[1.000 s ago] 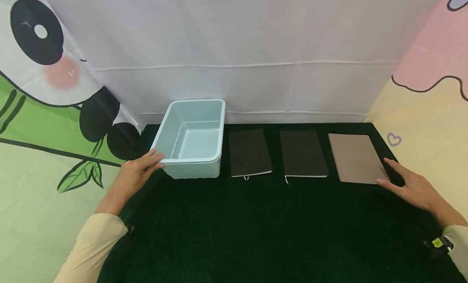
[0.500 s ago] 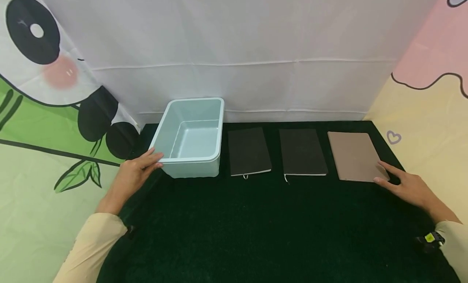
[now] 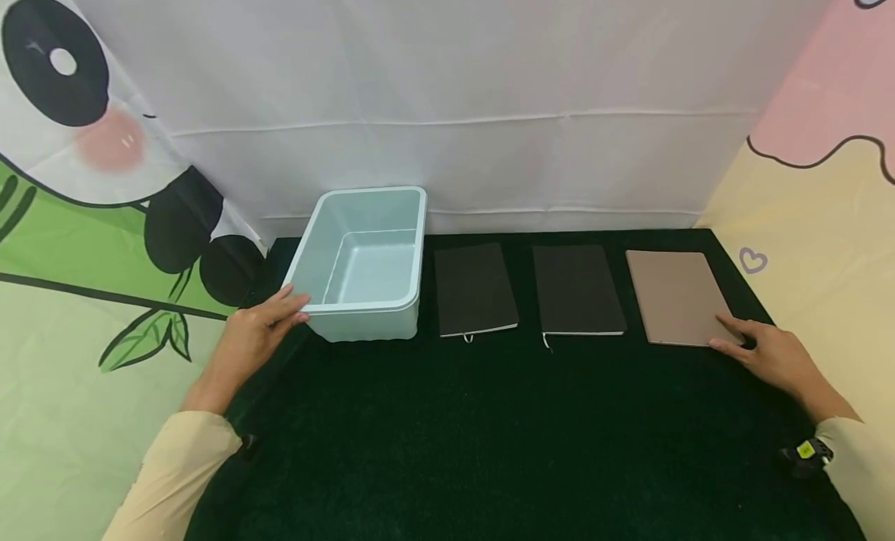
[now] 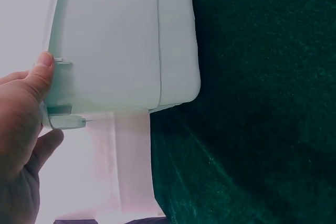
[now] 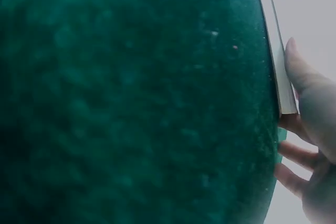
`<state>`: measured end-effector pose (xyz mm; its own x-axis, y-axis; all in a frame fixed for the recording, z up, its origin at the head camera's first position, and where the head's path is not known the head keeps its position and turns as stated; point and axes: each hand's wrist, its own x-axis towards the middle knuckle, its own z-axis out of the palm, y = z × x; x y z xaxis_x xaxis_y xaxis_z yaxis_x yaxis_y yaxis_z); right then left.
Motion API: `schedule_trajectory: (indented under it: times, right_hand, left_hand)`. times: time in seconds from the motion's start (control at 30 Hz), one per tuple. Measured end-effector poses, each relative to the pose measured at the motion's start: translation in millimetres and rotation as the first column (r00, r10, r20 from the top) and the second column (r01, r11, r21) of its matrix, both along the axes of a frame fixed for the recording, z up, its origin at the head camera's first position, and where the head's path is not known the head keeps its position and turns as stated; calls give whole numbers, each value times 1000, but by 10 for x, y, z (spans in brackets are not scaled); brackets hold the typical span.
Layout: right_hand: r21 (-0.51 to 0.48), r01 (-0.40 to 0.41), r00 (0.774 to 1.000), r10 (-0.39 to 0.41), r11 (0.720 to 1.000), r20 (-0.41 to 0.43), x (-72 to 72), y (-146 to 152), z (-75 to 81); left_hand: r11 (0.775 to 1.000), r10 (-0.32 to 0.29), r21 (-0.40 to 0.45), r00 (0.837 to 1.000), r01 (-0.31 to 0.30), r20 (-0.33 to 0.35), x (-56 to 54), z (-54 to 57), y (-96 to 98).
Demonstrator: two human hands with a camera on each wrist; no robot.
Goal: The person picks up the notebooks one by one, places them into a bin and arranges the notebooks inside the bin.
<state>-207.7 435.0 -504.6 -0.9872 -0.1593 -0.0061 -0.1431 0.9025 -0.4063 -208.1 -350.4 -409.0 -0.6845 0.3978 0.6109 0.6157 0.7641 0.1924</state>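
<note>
In the head view, my left hand (image 3: 253,337) grips the near left corner of a pale blue plastic bin (image 3: 360,321). The left wrist view shows the thumb on the outside of the bin wall (image 4: 115,40) and another finger below the rim corner. My right hand (image 3: 772,361) reaches onto the near right corner of a pinkish-brown notebook (image 3: 678,296), with fingers fairly straight and fingertips on its cover and edge. In the right wrist view, the notebook's page edge (image 5: 279,66) shows beside the fingers. The notebook lies flat.
Two black notebooks lie between the bin and the brown one: a left one (image 3: 475,288) and a right one (image 3: 579,290), each with a white ribbon end. Dark green cloth (image 3: 503,432) covers the table. A white curtain (image 3: 489,168) hangs behind; printed cloths flank both sides.
My right hand has moved left, from the brown notebook's right edge onto its near right corner. The left hand stays on the bin corner. The head view has shifted slightly.
</note>
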Motion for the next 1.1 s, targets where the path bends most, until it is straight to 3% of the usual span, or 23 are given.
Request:
schedule_trajectory:
  times: [0.17,0.43,0.7,0.9,1.1]
  right_hand:
    - [-19,22,998,-23,1000,-50,-7,-34,-24]
    - [-85,134,991,-131,987,33,-20,-116,20]
    - [-186,261,963,-242,947,119,0,-211,91]
    - [-178,278,949,-240,944,205,-24,-173,179]
    - [-228,257,933,-179,939,314,-106,-79,281]
  left_hand:
    - [1000,19,6,1000,-19,13,19,-5,-30]
    - [1000,18,7,1000,-18,19,38,-24,-71]
    - [999,40,8,999,-40,31,31,-25,-61]
    - [998,51,24,998,-52,31,21,-43,-36]
    - [998,21,54,1000,-21,17,0,-33,-23]
